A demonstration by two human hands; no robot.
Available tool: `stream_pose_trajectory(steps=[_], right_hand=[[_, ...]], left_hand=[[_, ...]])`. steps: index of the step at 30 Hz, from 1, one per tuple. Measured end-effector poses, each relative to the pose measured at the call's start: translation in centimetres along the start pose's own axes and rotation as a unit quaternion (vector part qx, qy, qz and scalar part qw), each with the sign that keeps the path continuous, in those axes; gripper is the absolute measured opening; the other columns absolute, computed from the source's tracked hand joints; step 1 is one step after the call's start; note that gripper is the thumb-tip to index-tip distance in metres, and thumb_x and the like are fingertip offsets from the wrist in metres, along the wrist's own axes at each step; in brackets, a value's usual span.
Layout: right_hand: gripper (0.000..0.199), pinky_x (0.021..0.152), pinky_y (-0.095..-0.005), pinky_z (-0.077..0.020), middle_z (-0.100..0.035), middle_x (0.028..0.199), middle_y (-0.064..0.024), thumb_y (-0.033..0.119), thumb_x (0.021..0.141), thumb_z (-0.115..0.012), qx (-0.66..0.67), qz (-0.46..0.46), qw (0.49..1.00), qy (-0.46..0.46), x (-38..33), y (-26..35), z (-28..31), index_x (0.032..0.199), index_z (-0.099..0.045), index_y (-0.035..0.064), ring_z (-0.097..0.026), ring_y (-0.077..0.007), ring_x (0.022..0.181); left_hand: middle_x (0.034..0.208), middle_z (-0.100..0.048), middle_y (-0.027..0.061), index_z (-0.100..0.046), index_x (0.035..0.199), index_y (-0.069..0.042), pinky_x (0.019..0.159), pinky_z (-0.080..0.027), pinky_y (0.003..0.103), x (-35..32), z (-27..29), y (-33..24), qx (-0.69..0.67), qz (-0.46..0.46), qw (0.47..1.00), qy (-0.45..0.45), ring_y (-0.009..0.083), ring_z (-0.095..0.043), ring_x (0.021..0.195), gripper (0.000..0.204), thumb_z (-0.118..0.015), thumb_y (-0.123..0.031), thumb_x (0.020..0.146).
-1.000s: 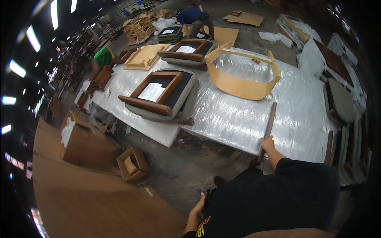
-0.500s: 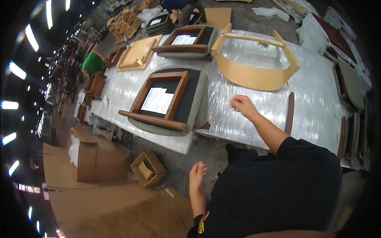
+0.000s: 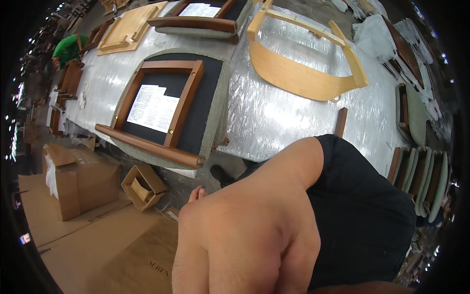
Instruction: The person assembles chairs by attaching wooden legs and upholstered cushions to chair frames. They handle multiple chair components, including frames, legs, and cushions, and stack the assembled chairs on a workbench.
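My right hand (image 3: pixel 245 230) is raised close to the camera, its back filling the lower middle of the picture. Its fingers point down and run out of the lower edge, so their tips are hidden. Behind it, only the fingertips of my left hand (image 3: pixel 197 193) show, stretched out with nothing seen in them. Beyond my hands, an upturned chair seat (image 3: pixel 211 98) with grey-green upholstery, a brown wooden frame and paper sheets lies on the plastic-wrapped table (image 3: pixel 254 127). A light curved wooden chair frame (image 3: pixel 298 83) stands farther right on the same table.
Another upturned seat (image 3: pixel 196 23) and a pale wooden panel (image 3: pixel 128 29) lie at the far left. A brown wooden strip (image 3: pixel 341 121) is near my right arm. Stacked seats (image 3: pixel 423 181) stand at right. Cartons (image 3: pixel 93 179) sit at lower left; a person in green (image 3: pixel 68 49) bends beyond.
My right hand has come up from over the table toward the camera, covering most of my left hand. The view has shifted, so the table's things appear farther left and higher.
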State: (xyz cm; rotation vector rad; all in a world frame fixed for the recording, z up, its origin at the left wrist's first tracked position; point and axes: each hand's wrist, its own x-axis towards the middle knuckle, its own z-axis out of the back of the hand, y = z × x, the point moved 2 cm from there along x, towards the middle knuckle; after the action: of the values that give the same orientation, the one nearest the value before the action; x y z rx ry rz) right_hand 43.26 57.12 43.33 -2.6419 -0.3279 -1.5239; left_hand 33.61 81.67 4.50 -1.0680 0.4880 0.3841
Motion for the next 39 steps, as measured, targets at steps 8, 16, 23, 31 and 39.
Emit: stream_pose_trajectory(steps=[8,16,23,31,39], right_hand=[[0.014,0.068,-0.0392,-0.0529,-0.069,0.089,-0.0119,0.010,0.102,-0.065,-0.475,-0.259,0.839,0.048,-1.8,1.0,9.0,0.092,-0.072,0.0029,-0.067,-0.0303,0.079],[0.057,0.079,-0.0487,-0.0571,-0.071,0.097,-0.0188,0.048,0.096,-0.072,-0.816,-0.435,0.373,0.079,-5.6,-8.1,19.1,0.115,-0.062,-0.0048,-0.071,-0.0415,0.091],[0.043,0.075,-0.0530,-0.0567,-0.073,0.088,-0.0225,0.032,0.097,-0.070,-0.734,-0.639,0.222,0.063,-4.7,-14.4,22.2,0.111,-0.055,-0.0054,-0.074,-0.0421,0.086],[0.039,0.082,-0.0535,-0.0511,-0.070,0.094,-0.0228,0.032,0.092,-0.076,-0.770,-0.597,0.202,-0.100,4.5,-5.7,12.5,0.113,-0.060,0.0034,-0.069,-0.0453,0.094],[0.053,0.060,-0.0446,-0.0474,-0.063,0.066,-0.0162,0.053,0.083,-0.082,-0.886,-0.430,0.092,-0.150,8.7,-0.4,-0.9,0.083,-0.070,0.0019,-0.065,-0.0340,0.064]], left_hand=[[0.109,-0.074,0.0097,-0.068,0.128,0.002,0.076,-0.054,0.029,2.3,6.0,0.4,-0.072,-0.068,0.995,-0.033,0.0153,-0.069,0.092,0.038,-0.063,-0.028,0.107],[0.160,-0.033,0.0405,-0.039,0.157,0.004,0.117,-0.041,0.050,15.4,11.2,6.3,0.301,0.001,0.920,-0.252,0.0531,-0.044,0.143,0.077,-0.070,-0.035,0.099],[0.160,-0.028,0.0440,-0.036,0.157,0.009,0.121,-0.036,0.051,18.9,9.4,10.1,0.173,0.055,0.977,-0.112,0.0561,-0.039,0.146,0.081,-0.070,-0.034,0.097],[0.137,-0.063,0.0163,-0.055,0.146,-0.004,0.088,-0.058,0.046,22.3,21.5,4.2,-0.287,-0.009,0.950,-0.121,0.0356,-0.065,0.123,0.048,-0.061,-0.028,0.104],[0.137,-0.061,0.0156,-0.049,0.143,0.001,0.110,-0.048,0.041,16.7,21.7,-20.3,-0.368,-0.390,0.844,0.008,0.0282,-0.063,0.124,0.049,-0.039,-0.037,0.114]])
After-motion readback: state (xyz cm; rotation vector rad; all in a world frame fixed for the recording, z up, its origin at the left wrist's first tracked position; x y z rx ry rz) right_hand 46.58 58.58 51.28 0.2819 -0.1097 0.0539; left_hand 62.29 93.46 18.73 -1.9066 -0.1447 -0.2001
